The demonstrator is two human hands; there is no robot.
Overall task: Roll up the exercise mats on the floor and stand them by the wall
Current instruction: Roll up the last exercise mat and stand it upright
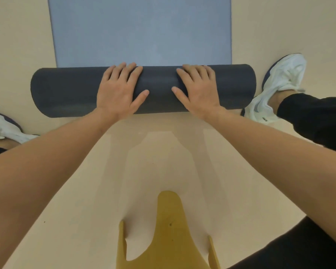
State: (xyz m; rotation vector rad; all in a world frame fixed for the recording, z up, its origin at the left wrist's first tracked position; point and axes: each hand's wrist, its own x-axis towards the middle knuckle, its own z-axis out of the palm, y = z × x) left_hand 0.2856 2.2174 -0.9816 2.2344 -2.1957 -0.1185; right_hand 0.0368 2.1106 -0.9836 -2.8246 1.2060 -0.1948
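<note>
Looking straight down, you see a mustard-yellow garment (167, 230) hanging nearest to you over the beige floor (81, 191). Both bare forearms reach forward from the lower corners.

1. Left hand (118, 90): it rests palm-down on the roll (66, 90), fingers straight and spread, thumb pointing inward. It grips nothing.
2. Right hand (198, 90): it lies the same way, flat on the roll, fingers extended, thumb pointing toward the left hand. The two hands sit near the middle, a short gap apart.
3. Exercise mat (235, 88): the dark grey roll lies crosswise on the floor. Its flat section (142, 32), blue-grey, runs from the roll's far edge to the top of the view.

A white shoe (279, 78) stands just beside the roll's right end; its heel carries small black lettering, too small to read reliably. A second white shoe (2, 127) shows at the left edge.
</note>
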